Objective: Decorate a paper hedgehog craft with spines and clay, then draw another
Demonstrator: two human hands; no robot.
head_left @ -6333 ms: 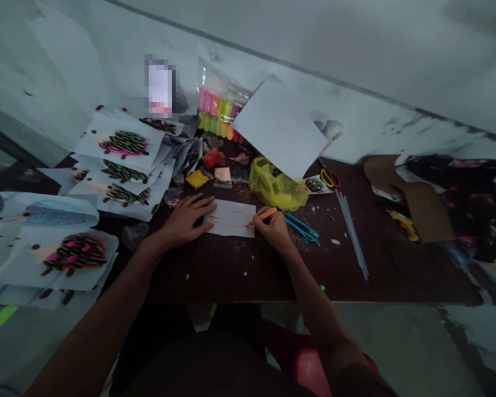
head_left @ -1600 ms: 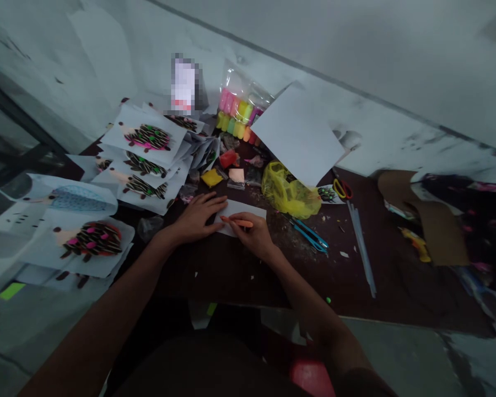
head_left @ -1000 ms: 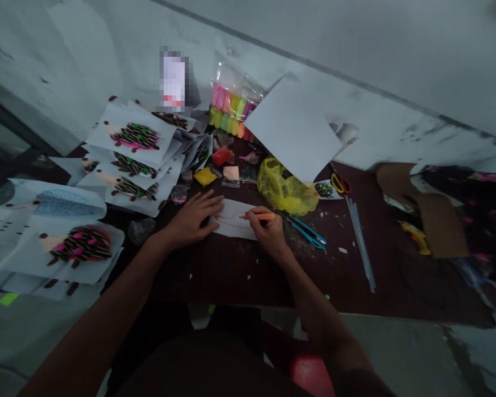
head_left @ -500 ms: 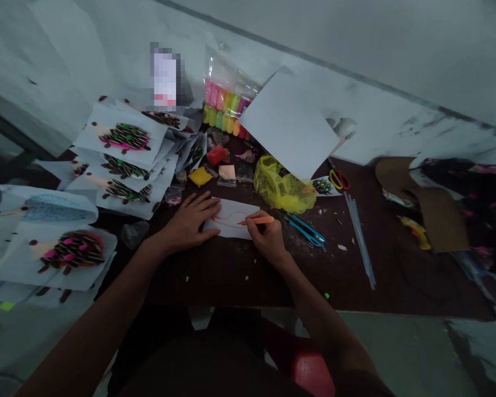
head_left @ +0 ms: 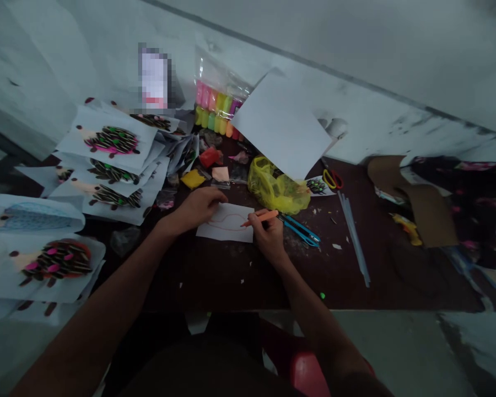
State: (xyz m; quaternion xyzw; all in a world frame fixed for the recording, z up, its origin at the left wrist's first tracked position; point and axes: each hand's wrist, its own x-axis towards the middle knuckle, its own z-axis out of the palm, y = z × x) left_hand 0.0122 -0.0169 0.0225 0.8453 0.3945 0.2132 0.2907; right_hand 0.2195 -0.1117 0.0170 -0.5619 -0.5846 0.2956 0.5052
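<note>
A small white sheet of paper [head_left: 231, 233] lies on the dark table, bearing a curved orange outline. My right hand [head_left: 267, 230] grips an orange marker [head_left: 268, 216], its tip at the right part of the outline. At the sheet's upper left corner is my left hand [head_left: 200, 208], fingers curled in on the paper's edge; the fingertips are partly hidden. Right of my right hand lies a blue utility knife [head_left: 301, 229]. A crumpled yellow plastic bag [head_left: 275, 187] sits just beyond the paper.
Stacked sheets with hedgehog pictures [head_left: 113, 140] fill the left side. Behind are colored clay packs [head_left: 219, 107], a yellow clay piece [head_left: 193, 178] and a large white sheet [head_left: 283, 124]. Rightward lie scissors [head_left: 333, 178], clear sticks [head_left: 354, 240] and cardboard [head_left: 432, 215].
My left hand has gone from lying flat with spread fingers to curled at the sheet's upper corner. The marker tilts differently, its tip still near the outline. The view has shifted slightly.
</note>
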